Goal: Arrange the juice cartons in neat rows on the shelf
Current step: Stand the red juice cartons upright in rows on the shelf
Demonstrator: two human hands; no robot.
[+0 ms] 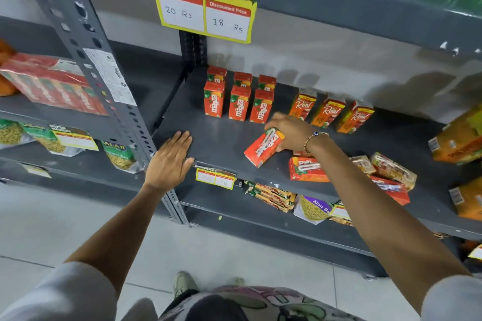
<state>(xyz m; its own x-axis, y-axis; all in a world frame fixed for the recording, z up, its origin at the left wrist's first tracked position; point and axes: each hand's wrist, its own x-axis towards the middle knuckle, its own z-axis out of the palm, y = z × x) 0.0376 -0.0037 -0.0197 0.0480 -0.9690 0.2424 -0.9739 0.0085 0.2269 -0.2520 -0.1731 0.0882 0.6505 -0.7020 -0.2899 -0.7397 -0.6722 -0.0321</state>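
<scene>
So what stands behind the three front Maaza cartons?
Behind the front Maaza cartons stands a second row of three. Only their tops show, the rest is covered. Nothing more can be seen behind them.

A supermarket aisle; grey metal shelving (180, 122) carries boxed juice cartons (240, 105) and snack packets (271, 197); a "Super Market" offer sign (206, 0) lists prices in rupees.

Left hand (170, 161) laid flat, palm down, fingers straight and close together, resting on the front left corner of the grey metal shelf (224, 143), thumb along its front edge; bare forearm stretched forward from a pale sleeve. Right hand (289, 133) farther in, fingers curled round the top end of a tilted small red-orange juice carton (263, 148); beaded bracelet at the wrist, forearm bare, reaching in from the lower right.
</scene>
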